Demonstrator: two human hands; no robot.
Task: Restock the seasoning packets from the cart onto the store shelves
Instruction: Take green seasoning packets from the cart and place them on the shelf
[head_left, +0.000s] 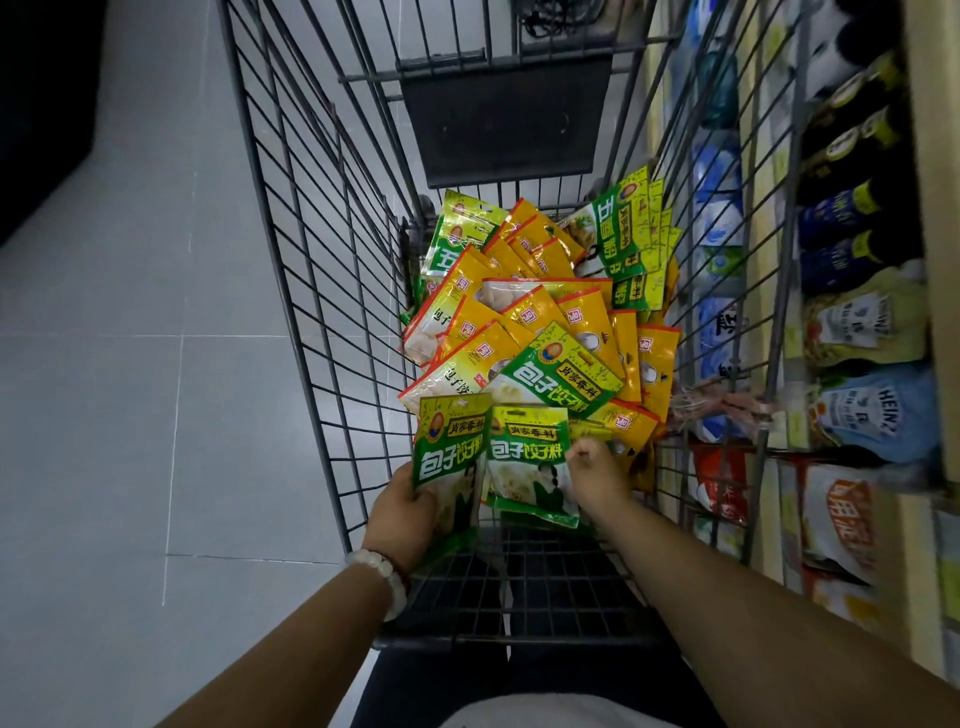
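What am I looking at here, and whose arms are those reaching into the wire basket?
There is no machine here. A person wears a camera on the head, so the single picture looks down along their own two arms. They stand at a wire shopping cart holding a pile of green and orange seasoning packets. The left hand has a grip on one green packet, held upright. The right hand pinches the edge of a second green packet beside it. To the right, seen partly through the cart's wire side, are store shelves with bottles and pouches, where the packets are meant to go. The floor on the left is pale tile.
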